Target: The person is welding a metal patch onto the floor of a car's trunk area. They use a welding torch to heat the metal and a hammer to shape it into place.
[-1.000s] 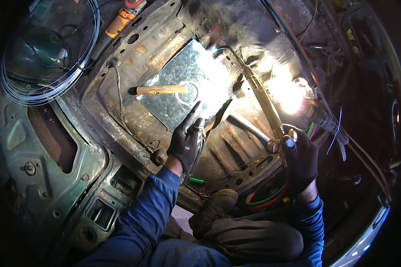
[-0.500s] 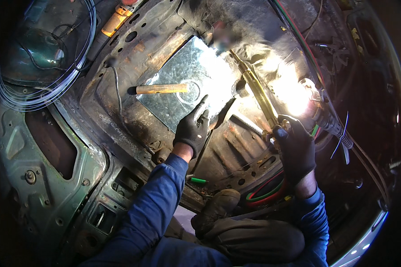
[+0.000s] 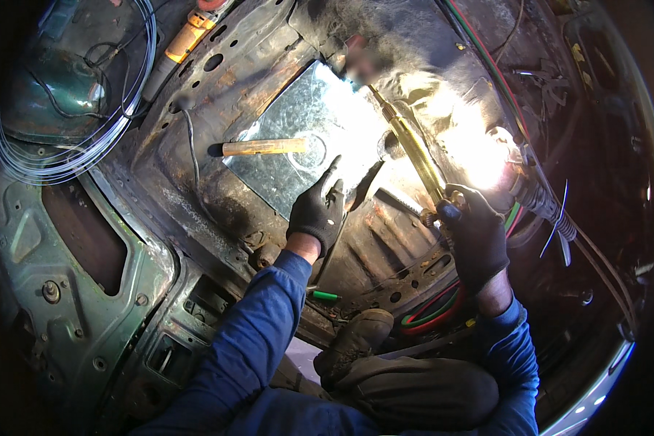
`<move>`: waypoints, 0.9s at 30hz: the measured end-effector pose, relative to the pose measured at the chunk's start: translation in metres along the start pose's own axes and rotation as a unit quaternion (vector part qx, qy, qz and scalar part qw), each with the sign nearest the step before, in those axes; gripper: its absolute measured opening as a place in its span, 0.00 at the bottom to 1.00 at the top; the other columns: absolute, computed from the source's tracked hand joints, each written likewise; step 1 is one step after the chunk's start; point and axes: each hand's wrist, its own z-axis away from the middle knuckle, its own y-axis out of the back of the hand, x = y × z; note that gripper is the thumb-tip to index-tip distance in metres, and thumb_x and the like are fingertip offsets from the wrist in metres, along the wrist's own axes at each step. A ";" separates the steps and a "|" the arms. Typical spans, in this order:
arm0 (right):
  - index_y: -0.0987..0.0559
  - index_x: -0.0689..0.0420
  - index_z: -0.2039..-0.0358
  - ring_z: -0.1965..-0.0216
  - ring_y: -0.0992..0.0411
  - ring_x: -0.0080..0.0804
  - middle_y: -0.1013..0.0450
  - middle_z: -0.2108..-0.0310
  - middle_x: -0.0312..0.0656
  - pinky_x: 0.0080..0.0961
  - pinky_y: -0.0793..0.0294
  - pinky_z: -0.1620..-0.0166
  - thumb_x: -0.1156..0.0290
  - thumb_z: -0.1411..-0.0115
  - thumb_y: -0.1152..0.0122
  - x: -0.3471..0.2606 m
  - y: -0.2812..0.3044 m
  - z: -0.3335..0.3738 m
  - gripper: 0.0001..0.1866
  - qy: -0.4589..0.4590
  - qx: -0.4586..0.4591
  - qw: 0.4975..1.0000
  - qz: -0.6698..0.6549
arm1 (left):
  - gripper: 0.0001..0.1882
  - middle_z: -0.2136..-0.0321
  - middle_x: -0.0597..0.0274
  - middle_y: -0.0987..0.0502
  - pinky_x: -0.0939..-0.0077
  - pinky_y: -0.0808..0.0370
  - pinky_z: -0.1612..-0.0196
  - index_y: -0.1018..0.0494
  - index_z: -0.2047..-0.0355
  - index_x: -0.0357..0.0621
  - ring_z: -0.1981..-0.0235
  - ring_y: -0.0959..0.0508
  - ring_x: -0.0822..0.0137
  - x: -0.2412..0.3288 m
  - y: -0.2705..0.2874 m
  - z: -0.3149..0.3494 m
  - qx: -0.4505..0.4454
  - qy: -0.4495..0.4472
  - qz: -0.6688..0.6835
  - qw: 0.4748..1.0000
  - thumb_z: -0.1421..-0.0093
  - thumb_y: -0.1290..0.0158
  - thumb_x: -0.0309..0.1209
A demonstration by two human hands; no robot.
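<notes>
My right hand (image 3: 472,234), in a black glove, is closed round the rear of a brass gas torch (image 3: 418,149) by its valve knobs. The torch slants up and to the left, and its tip runs into a blurred patch by the far edge of a shiny metal sheet (image 3: 265,178). My left hand (image 3: 317,212), gloved too, is at the sheet's near edge with its index finger stretched out over it and nothing visibly held. On the sheet lies a wooden stick or handle (image 3: 265,147) with a dark end. Glare whites out the sheet's right part.
A glaring work lamp (image 3: 498,156) stands to the right. Coiled wire (image 3: 65,171) and an orange power tool (image 3: 189,36) lie at the upper left. Red and green hoses (image 3: 432,312) run near my knee. A green door panel (image 3: 80,291) is on the left.
My right hand has shifted slightly left, and the torch has moved a little with it. My left hand has moved slightly to the right, its index finger still extended.
</notes>
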 end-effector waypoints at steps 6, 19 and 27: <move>0.19 0.66 0.45 0.64 0.14 0.37 0.16 0.65 0.53 0.32 0.17 0.60 0.60 0.27 0.36 0.011 -0.003 -0.001 0.22 0.032 0.002 0.999 0.019 | 0.26 0.46 0.40 0.18 0.50 0.18 0.48 0.31 0.27 0.68 0.47 0.19 0.36 0.007 0.004 0.000 -0.011 0.030 -0.008 0.999 0.24 0.49 0.41; 0.18 0.65 0.46 0.63 0.14 0.33 0.14 0.65 0.52 0.33 0.18 0.58 0.59 0.30 0.35 0.002 -0.003 -0.005 0.23 -0.015 0.007 1.000 -0.001 | 0.26 0.45 0.40 0.18 0.49 0.19 0.47 0.32 0.27 0.69 0.46 0.19 0.35 0.002 0.002 -0.001 -0.004 0.004 -0.008 1.000 0.24 0.51 0.42; 0.18 0.65 0.45 0.64 0.16 0.31 0.15 0.67 0.51 0.32 0.19 0.59 0.58 0.30 0.34 0.006 -0.008 -0.006 0.24 -0.037 0.008 0.998 -0.051 | 0.26 0.49 0.38 0.17 0.48 0.19 0.49 0.33 0.26 0.71 0.49 0.18 0.34 0.005 0.004 -0.002 -0.021 0.032 -0.021 0.999 0.24 0.51 0.42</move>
